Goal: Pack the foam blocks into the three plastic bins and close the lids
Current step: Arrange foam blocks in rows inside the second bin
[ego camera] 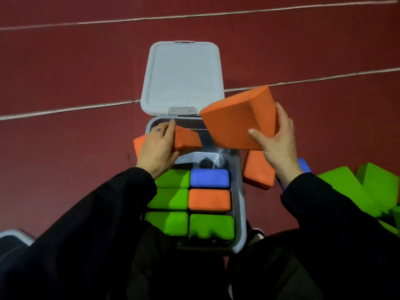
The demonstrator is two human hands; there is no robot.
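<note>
In the head view, the open bin [241,191] holds six foam blocks: four green [173,201], one blue [209,178], one orange [209,200]. Above its far end, the left hand [158,148] grips an orange block [186,140]; the right hand [279,144] grips a larger orange block [236,118].

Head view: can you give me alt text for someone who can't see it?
A person holds an orange foam block in each hand, left hand and right hand, above an open plastic bin with six blocks packed in its near end. Its lid stands open; more blocks lie on the red floor, right.
</note>
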